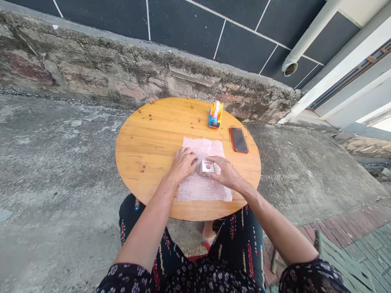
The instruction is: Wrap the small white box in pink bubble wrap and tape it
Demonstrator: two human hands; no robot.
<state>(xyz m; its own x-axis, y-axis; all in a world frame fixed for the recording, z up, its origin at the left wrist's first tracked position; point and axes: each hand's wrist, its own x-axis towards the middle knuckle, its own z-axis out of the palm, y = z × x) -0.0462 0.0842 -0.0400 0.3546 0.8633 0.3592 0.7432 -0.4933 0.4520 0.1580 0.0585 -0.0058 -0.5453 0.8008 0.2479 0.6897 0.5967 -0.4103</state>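
A small white box point(207, 167) with red print on top rests near the middle of a sheet of pinkish bubble wrap point(204, 193). My right hand point(227, 171) has its fingers at the box's far edge and its thumb at the near right corner, gripping it between them. To the left of the box, my left hand point(184, 163) lies palm down over the left part of the wrap. Its fingers are slightly bent and apart from the box, with no object seen in them.
Toward the back of the round wooden table point(143, 138) stands a yellow and blue tape dispenser point(215, 114). A phone-like dark slab with a red edge point(239, 140), partly pixelated, lies at the right. Behind the table runs a low stone wall point(122, 77).
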